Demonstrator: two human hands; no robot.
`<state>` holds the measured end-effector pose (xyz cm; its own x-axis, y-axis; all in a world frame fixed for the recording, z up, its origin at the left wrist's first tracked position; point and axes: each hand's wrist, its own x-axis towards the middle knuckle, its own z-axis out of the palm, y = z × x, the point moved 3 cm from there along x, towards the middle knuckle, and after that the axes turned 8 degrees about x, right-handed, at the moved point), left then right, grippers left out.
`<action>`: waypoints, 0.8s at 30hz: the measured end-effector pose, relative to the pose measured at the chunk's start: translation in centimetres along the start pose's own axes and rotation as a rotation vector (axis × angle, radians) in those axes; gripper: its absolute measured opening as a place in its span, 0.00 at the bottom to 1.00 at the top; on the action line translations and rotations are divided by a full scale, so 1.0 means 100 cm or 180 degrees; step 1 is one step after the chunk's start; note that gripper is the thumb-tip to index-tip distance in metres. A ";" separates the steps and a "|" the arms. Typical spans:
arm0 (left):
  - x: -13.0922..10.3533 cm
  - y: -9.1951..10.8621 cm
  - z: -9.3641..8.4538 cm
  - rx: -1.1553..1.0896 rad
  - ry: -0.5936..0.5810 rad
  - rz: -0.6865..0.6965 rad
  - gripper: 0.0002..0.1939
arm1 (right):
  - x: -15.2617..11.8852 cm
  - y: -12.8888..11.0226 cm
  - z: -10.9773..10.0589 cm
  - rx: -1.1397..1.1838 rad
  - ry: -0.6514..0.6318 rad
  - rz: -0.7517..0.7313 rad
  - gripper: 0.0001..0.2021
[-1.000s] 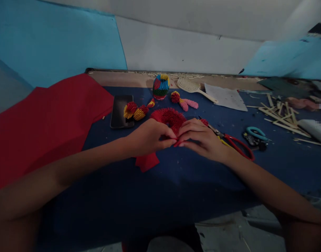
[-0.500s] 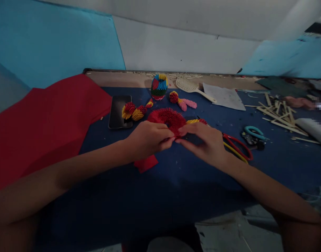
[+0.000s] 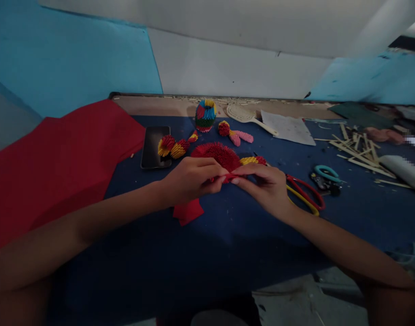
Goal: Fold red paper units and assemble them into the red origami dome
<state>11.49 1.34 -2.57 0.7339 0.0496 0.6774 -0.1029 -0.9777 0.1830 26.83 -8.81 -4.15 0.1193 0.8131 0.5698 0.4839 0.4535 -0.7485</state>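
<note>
Between the fingertips of my left hand [image 3: 196, 179] and my right hand [image 3: 268, 186], a small red paper piece [image 3: 231, 176] is pinched from both sides. Directly behind it lies a spiky red mass of folded paper pieces [image 3: 218, 153], its near part hidden by my fingers. Small flat red papers [image 3: 188, 212] rest on the blue table top below my left hand. A yellow and red folded-paper part [image 3: 252, 160] lies just beyond my right hand. Farther left, a red and yellow folded-paper part [image 3: 176, 147] overlaps a phone [image 3: 150, 156].
A large red paper sheet [image 3: 68, 158] covers the left side. At the back stand a multicoloured paper model [image 3: 205, 117], a pink and red paper piece [image 3: 236, 135] and a hairbrush [image 3: 243, 113]. Red-and-yellow-handled pliers [image 3: 305, 194], teal-handled cutters [image 3: 326, 174] and thin sticks [image 3: 360, 149] lie right.
The red paper piece between my fingertips now shows more clearly as a narrow strip, and my fingers have shifted slightly on it. The whole view has tilted a little.
</note>
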 end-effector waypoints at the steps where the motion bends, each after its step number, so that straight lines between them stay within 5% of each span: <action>1: 0.000 0.000 0.000 -0.0009 0.0022 0.0034 0.08 | 0.000 0.001 0.000 -0.0004 0.0016 -0.0004 0.04; 6: 0.001 0.002 0.001 -0.0082 0.0027 0.0083 0.07 | -0.001 0.001 -0.002 -0.0061 -0.0032 -0.0117 0.01; 12: 0.000 0.001 0.005 -0.0376 -0.0382 -0.0040 0.06 | 0.002 -0.008 0.000 -0.0435 -0.0742 -0.0346 0.04; 18: 0.002 -0.007 0.003 -0.0114 0.0039 -0.0851 0.09 | 0.002 -0.002 -0.005 -0.0857 0.0127 -0.0449 0.09; 24: -0.001 -0.012 0.009 0.0013 -0.0035 -0.1085 0.09 | 0.000 -0.008 0.002 -0.1285 -0.0497 -0.0942 0.13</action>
<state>12.16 2.37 -3.45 0.7327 0.3715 0.5702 0.1523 -0.9061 0.3946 26.30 -9.11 -3.59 -0.1888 0.7302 0.6566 0.7767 0.5202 -0.3552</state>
